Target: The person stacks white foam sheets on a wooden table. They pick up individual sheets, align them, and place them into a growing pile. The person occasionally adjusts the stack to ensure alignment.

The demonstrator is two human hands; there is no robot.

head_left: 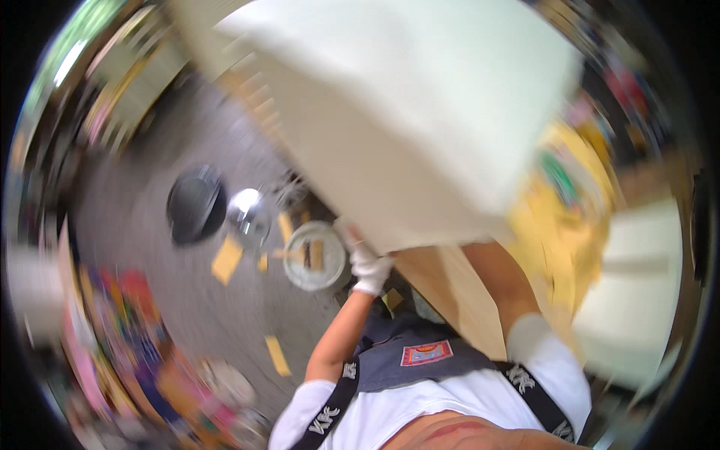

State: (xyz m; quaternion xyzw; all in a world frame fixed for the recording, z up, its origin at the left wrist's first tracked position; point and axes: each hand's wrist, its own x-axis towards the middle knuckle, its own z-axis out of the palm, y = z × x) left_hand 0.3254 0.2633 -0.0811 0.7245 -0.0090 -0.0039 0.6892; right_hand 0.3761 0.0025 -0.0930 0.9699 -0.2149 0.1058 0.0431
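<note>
A large pale sheet of board [390, 112], blurred by motion, fills the upper middle of the head view. My left hand [369, 270], in a white glove, is closed at its lower left edge. My right forearm reaches up under the sheet's lower right part, and the hand there is hidden behind it. Below the sheet, a tan board or panel [450, 289] slants down toward my apron. Just left of my left hand stands a round whitish bucket [298, 279] with a brush-like tool with a wooden handle [316, 255] lying across its top.
On the grey floor to the left are a black bucket [193, 202], a shiny metallic round object [250, 212] and several yellow scraps [226, 259]. Yellow sheeting [551, 240] lies at the right beside a pale panel [634, 292]. Colourful stacked material [135, 307] lines the lower left.
</note>
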